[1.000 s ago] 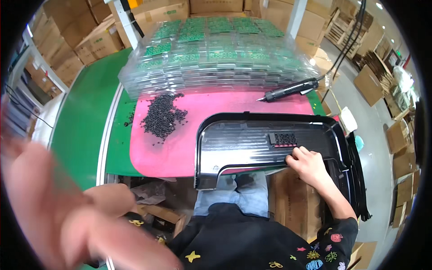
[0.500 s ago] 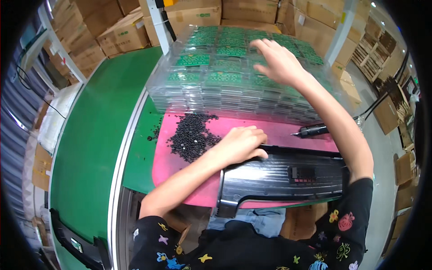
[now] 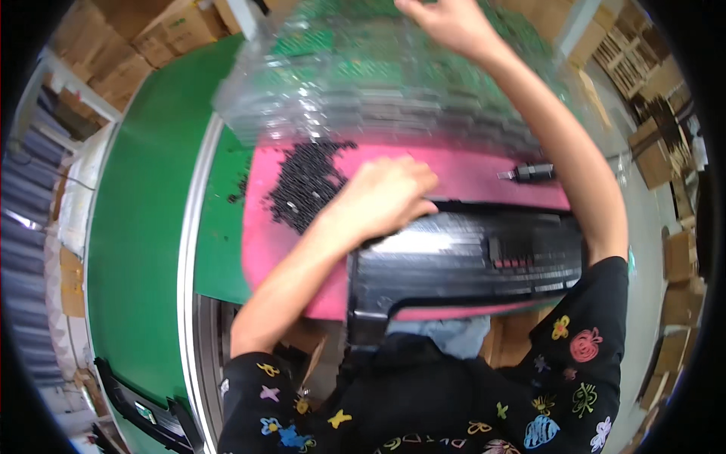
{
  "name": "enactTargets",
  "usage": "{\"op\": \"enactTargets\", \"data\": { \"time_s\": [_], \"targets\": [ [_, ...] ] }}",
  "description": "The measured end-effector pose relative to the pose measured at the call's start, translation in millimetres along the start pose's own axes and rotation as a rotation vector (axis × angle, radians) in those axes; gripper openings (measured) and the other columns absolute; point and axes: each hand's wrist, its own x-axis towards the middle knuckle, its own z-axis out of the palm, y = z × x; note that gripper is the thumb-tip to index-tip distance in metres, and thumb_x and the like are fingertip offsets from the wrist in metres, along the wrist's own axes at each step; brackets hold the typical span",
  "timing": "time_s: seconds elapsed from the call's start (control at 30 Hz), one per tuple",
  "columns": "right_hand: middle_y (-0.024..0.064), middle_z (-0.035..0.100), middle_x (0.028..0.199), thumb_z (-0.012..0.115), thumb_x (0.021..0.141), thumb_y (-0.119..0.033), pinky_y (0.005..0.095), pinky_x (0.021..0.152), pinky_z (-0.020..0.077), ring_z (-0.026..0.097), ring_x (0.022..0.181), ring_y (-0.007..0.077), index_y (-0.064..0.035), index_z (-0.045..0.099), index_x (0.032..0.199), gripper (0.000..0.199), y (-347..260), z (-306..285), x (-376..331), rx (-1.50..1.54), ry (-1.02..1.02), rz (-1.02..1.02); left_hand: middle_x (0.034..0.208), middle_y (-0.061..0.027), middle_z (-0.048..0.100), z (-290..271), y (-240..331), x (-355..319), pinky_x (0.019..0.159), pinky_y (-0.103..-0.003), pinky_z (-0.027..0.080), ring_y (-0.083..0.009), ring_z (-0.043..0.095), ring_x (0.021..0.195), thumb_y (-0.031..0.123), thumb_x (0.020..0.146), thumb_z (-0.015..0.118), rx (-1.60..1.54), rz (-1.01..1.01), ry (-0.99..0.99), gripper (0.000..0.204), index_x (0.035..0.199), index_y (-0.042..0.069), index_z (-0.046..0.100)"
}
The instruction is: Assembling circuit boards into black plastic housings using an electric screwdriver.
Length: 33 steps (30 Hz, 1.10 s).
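Curled loosely, my left grip (image 3: 382, 198) rests on the black panel (image 3: 469, 265), its long axis nine-to-three; right grip (image 3: 446, 21) spreads on trays (image 3: 363, 83).

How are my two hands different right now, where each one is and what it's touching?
The left hand is close in, resting on the top edge of the black panel beside the pile of small black parts; the right hand is stretched far out over the stack of clear trays. The left arm is bent, the right arm nearly straight. The left fingers are curled; whether the right hand grips a tray is unclear. Both are bare.
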Motion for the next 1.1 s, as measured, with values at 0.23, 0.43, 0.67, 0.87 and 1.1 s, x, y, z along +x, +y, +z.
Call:
{"op": "enactTargets", "data": {
  "time_s": [0.23, 0.43, 0.67, 0.87, 1.1],
  "targets": [
    [0.0191, 0.056, 0.121, 0.068, 0.086, -0.005, 0.0363, 0.099, 0.0478, 0.056, 0.114, 0.023, -0.0046, 0.021, 0.15, 0.079, -88, -121, -120, 0.673, -0.155, 0.452, 0.111, -0.0108, 0.068, -24, 14, 18, 0.087, -0.033, 0.051, -0.02, 0.064, 0.1, 0.018, 0.065, 0.087, -0.613, -0.2, 0.307, 0.072, 0.129, 0.002, 0.056],
    [0.0268, 0.047, 0.129, 0.063, 0.084, 0.007, 0.0407, 0.101, 0.0485, 0.053, 0.121, 0.0304, -0.0004, 0.011, 0.15, 0.084, -123, -146, -179, 0.813, 0.047, 0.678, 0.113, -0.0093, 0.063, -27, 59, 47, 0.077, -0.025, 0.051, -0.0137, 0.059, 0.099, -0.002, 0.074, 0.076, -0.716, -0.176, 0.161, 0.056, 0.126, -0.004, 0.057],
    [0.0247, 0.052, 0.133, 0.053, 0.097, -0.043, 0.0414, 0.103, 0.0448, 0.053, 0.124, 0.0312, 0.0076, 0.031, 0.143, 0.073, -77, -175, -263, 0.495, 0.069, 0.383, 0.095, -0.0038, 0.056, -2, 78, 62, 0.061, -0.021, 0.05, -0.01, 0.055, 0.086, -0.001, 0.064, 0.071, -0.741, -0.085, 0.001, 0.053, 0.117, -0.001, 0.063],
    [0.0134, 0.057, 0.127, 0.076, 0.075, -0.016, 0.0367, 0.099, 0.044, 0.056, 0.118, 0.0279, -0.0029, 0.058, 0.124, 0.054, -53, -203, -298, 0.221, -0.321, 0.541, 0.084, -0.0063, 0.061, 29, 77, 51, 0.054, -0.025, 0.05, -0.0145, 0.063, 0.071, 0.009, 0.063, 0.076, -0.463, -0.049, -0.175, 0.048, 0.109, 0.001, 0.065],
    [0.0123, 0.049, 0.137, 0.076, 0.075, -0.015, 0.042, 0.108, 0.0351, 0.042, 0.127, 0.0339, -0.0054, 0.057, 0.126, 0.055, -48, -197, -305, -0.018, -0.553, 0.5, 0.083, -0.0092, 0.059, 38, 81, 47, 0.058, -0.032, 0.051, -0.0235, 0.061, 0.066, 0.014, 0.064, 0.081, -0.28, -0.01, -0.262, 0.047, 0.105, 0.0, 0.064]
  ]
}}
